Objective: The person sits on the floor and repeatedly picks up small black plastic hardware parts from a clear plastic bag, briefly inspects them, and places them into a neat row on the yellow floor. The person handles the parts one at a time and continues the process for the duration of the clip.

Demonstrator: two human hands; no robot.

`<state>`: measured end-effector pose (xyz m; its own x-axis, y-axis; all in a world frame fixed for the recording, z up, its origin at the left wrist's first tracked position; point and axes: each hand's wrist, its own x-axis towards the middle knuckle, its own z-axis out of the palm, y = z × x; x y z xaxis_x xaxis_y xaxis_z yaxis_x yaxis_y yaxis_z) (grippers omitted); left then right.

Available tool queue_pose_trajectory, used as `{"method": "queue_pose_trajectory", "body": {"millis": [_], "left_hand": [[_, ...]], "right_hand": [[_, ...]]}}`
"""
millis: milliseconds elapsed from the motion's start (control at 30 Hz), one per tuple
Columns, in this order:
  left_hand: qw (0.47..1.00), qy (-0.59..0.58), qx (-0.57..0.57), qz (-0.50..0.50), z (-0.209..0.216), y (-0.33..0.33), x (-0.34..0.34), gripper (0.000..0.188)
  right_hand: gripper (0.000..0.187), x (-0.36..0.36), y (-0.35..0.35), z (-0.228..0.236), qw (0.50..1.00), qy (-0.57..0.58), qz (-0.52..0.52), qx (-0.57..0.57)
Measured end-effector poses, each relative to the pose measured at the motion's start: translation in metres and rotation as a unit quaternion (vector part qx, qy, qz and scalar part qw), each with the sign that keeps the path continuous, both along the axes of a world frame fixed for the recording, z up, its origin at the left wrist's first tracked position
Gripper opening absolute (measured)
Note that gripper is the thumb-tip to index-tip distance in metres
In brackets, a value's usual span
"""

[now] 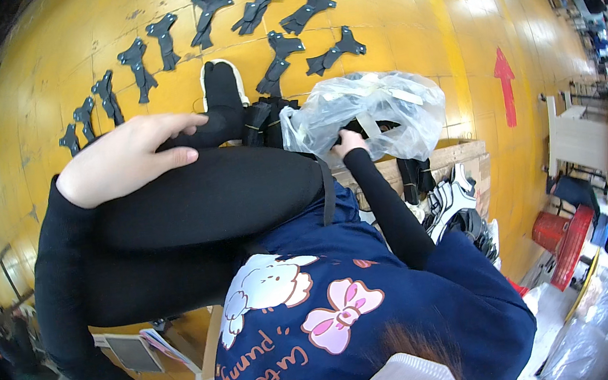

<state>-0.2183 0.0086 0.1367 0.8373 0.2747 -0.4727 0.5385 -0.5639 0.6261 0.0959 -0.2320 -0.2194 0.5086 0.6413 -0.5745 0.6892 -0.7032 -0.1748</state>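
Note:
My left hand (129, 157) is above my bent knee, its fingers stretched out and nothing in them. My right hand (351, 143) is closed at the mouth of a clear plastic bag (407, 105). Black material (381, 126) shows inside the bag beside that hand; what the fingers grip is hidden. On the yellow floor several flat black Y-shaped fabric pieces (278, 60) with shiny metal snaps lie in a curved row, with two more nearer the bag. Tied bundles of black strips (259, 119) are between my shoe (221, 86) and the bag.
A cardboard box (466, 149) to my right holds white and black parts (452, 206) and a black bundle (415, 178). Further right are a red stool (573, 246), a light-coloured cabinet (577, 130) and a red floor arrow (506, 87). Papers (168, 349) stand at lower left.

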Motion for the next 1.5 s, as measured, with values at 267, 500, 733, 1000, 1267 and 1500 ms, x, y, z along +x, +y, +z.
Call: {"method": "queue_pose_trajectory", "body": {"millis": [267, 500, 733, 1000, 1267, 1500], "left_hand": [[0.982, -0.140, -0.101, 0.082, -0.001, -0.007, 0.023, 0.026], [0.972, -0.134, -0.158, 0.114, -0.009, -0.016, 0.033, 0.054], [0.873, -0.254, -0.358, 0.212, -0.001, -0.011, 0.029, 0.045], [0.907, -0.250, -0.246, 0.235, 0.000, -0.010, 0.028, 0.062], [0.908, -0.347, 0.173, 0.157, 0.003, -0.012, 0.033, 0.037], [0.909, -0.341, 0.153, 0.185, -0.008, 0.003, 0.028, 0.017]], "right_hand": [[0.027, -0.017, 0.046, 0.220, 0.851, 0.430, -0.116, 0.279], [0.021, -0.094, 0.115, 0.292, 0.680, 0.607, -0.150, 0.383], [0.021, -0.105, 0.141, 0.300, 0.611, 0.697, -0.220, 0.305], [0.026, -0.109, 0.138, 0.300, 0.549, 0.745, -0.275, 0.261], [0.029, -0.102, 0.139, 0.290, 0.360, 0.844, -0.339, 0.209], [0.034, -0.113, 0.133, 0.289, 0.167, 0.888, -0.428, 0.022]]}}
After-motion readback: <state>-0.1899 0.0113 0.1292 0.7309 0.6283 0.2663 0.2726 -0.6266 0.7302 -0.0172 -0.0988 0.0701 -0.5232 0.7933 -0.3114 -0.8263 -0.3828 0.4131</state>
